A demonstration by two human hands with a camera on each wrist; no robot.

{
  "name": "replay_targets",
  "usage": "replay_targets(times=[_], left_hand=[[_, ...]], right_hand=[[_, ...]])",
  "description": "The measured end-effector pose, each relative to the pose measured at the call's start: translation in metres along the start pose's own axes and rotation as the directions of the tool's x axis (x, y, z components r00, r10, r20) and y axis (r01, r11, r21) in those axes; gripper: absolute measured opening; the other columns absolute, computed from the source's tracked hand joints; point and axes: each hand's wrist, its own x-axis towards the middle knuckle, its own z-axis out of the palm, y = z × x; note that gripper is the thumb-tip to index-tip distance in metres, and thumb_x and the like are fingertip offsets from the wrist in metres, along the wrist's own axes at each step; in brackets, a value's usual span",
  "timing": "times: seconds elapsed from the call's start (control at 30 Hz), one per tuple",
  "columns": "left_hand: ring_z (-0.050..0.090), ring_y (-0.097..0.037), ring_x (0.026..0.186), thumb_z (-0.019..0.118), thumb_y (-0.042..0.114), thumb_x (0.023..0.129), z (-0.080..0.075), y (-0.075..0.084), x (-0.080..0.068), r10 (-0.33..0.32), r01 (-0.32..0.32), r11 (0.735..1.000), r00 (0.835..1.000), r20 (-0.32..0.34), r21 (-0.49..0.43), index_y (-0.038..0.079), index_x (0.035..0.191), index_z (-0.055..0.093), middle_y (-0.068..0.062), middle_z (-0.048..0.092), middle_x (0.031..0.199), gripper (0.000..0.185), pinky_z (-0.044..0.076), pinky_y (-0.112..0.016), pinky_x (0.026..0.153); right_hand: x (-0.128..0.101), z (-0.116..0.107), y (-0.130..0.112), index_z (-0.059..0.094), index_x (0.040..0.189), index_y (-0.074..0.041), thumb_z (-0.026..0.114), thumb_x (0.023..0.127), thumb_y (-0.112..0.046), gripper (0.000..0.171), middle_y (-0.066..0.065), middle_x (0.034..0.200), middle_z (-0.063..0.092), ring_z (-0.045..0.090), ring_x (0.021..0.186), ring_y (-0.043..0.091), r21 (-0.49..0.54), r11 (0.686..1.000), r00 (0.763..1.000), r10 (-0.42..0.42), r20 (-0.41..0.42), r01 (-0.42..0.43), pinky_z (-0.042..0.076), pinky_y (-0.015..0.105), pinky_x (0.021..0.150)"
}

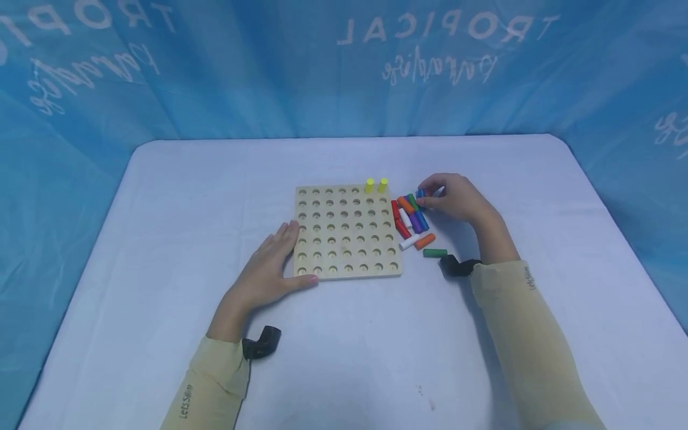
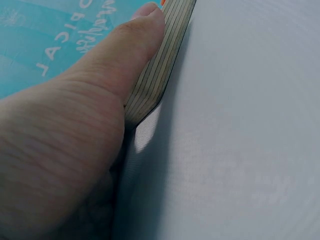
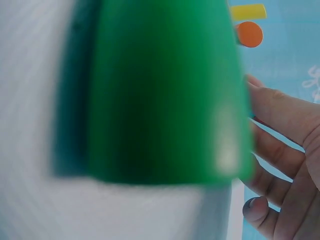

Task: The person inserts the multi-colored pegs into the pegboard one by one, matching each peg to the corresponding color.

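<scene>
A square wooden pegboard [image 1: 338, 234] with rows of round holes lies on the table. Two yellow pegs [image 1: 369, 186] stand upright in its back row, at the right end. My left hand [image 1: 267, 272] rests against the board's front left corner, fingers along the left edge and thumb [image 2: 135, 45] at the front edge. Beyond the board's right side, my right hand [image 1: 454, 196] pinches a blue peg [image 1: 421, 193] between thumb and fingers, at the back of a loose pile. In the right wrist view a nearby green peg [image 3: 165, 100] hides the fingertips.
The pile beside the board holds several red, white, purple, blue, green and orange pegs [image 1: 426, 241]. A separate green peg [image 1: 435, 253] lies near the right wrist's black camera mount [image 1: 458, 266]. A blue printed curtain [image 1: 322, 71] hangs behind the white table [image 1: 344, 358].
</scene>
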Motion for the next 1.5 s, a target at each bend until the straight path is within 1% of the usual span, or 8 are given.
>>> replay_targets(times=[0.17,0.47,0.77,0.87,1.1,1.23,1.5], left_hand=[[0.004,-0.022,0.157,0.073,0.065,0.076,0.000,0.000,-0.001,-0.014,0.014,1.000,1.000,-0.003,-0.001,0.017,0.161,0.007,-0.001,0.006,0.168,0.118,0.005,-0.047,0.128],[0.004,-0.021,0.157,0.072,0.066,0.077,0.000,-0.002,-0.003,-0.025,0.025,1.000,1.000,-0.001,0.006,0.018,0.161,0.006,0.001,0.005,0.168,0.118,0.005,-0.046,0.128],[0.003,-0.021,0.157,0.072,0.067,0.076,0.002,-0.003,-0.005,-0.035,0.035,0.999,0.999,-0.002,-0.011,0.021,0.161,0.006,0.002,0.005,0.168,0.118,0.006,-0.049,0.128],[0.003,-0.021,0.157,0.072,0.068,0.076,0.001,-0.003,-0.004,-0.033,0.033,0.999,0.999,-0.002,-0.015,0.021,0.161,0.006,0.003,0.005,0.168,0.117,0.006,-0.049,0.128],[0.003,-0.021,0.157,0.072,0.067,0.076,0.000,0.000,-0.002,-0.032,0.032,0.999,0.999,-0.002,-0.016,0.020,0.161,0.006,0.002,0.005,0.168,0.118,0.006,-0.049,0.128],[0.003,-0.021,0.157,0.072,0.068,0.075,0.001,-0.001,-0.002,-0.028,0.028,0.999,1.000,-0.002,-0.015,0.019,0.161,0.007,0.002,0.005,0.168,0.118,0.007,-0.049,0.128],[0.004,-0.020,0.157,0.072,0.069,0.075,0.002,0.000,-0.001,-0.015,0.015,1.000,1.000,-0.012,-0.015,0.019,0.161,0.008,0.001,0.006,0.168,0.118,0.007,-0.048,0.128]], right_hand=[[0.000,0.001,-0.001,0.062,0.127,-0.015,0.071,0.092,-0.033,0.040,0.009,0.122,0.060,0.054,0.112,0.030,0.013,1.000,1.000,-0.009,-0.010,0.009,0.052,0.047,0.091],[0.000,0.003,-0.004,0.063,0.128,-0.016,0.071,0.092,-0.032,0.040,0.008,0.121,0.061,0.055,0.111,0.028,0.022,1.000,1.000,-0.016,-0.006,0.016,0.052,0.045,0.090],[-0.003,0.003,-0.004,0.062,0.133,-0.017,0.071,0.093,-0.035,0.045,0.008,0.122,0.061,0.055,0.112,0.028,0.021,1.000,1.000,-0.018,0.001,0.018,0.052,0.045,0.089],[-0.003,0.002,-0.004,0.062,0.133,-0.018,0.070,0.093,-0.035,0.044,0.007,0.123,0.061,0.055,0.110,0.028,0.028,0.999,1.000,-0.017,-0.026,0.018,0.053,0.043,0.087],[-0.005,-0.001,-0.007,0.063,0.131,-0.020,0.070,0.093,-0.035,0.041,0.005,0.125,0.062,0.055,0.106,0.026,0.067,0.998,0.993,-0.008,-0.118,0.016,0.053,0.039,0.083],[-0.008,-0.002,-0.010,0.064,0.129,-0.019,0.071,0.093,-0.032,0.040,0.005,0.124,0.064,0.056,0.104,0.025,0.085,0.995,0.986,-0.039,-0.163,0.053,0.052,0.037,0.080],[-0.012,-0.003,-0.018,0.064,0.129,-0.016,0.071,0.093,-0.029,0.039,0.007,0.126,0.065,0.056,0.106,0.026,0.081,0.989,0.966,-0.106,-0.236,0.128,0.053,0.037,0.082]])
